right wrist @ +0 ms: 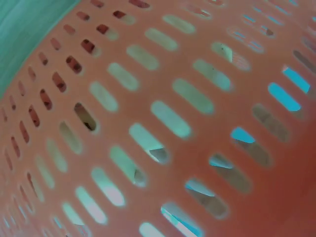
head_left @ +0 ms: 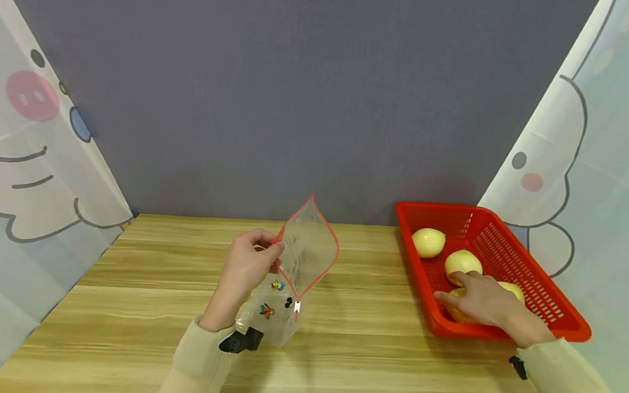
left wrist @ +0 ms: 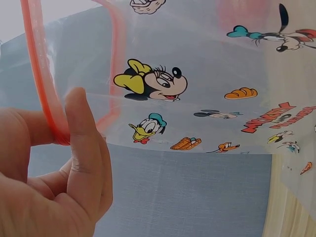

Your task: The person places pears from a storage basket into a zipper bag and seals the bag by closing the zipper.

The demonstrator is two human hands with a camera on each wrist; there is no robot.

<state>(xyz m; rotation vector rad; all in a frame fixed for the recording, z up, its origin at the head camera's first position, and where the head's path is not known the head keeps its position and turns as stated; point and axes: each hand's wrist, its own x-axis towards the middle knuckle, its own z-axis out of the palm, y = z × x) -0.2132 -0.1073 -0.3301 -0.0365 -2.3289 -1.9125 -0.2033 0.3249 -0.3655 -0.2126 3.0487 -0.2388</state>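
Note:
My left hand pinches the red zip edge of a clear zip bag printed with cartoon figures. The bag stands upright on the wooden table, its mouth gaping. In the left wrist view my thumb presses the red strip against my fingers, with the bag spread behind. My right hand reaches into the red basket and curls over a yellow fruit at its near corner. The right wrist view shows only the basket's slotted wall, blurred.
Three more yellow fruits lie in the basket at the table's right side. A grey wall stands behind, and cartoon-printed curtains hang on both sides. Bare tabletop lies between the bag and the basket.

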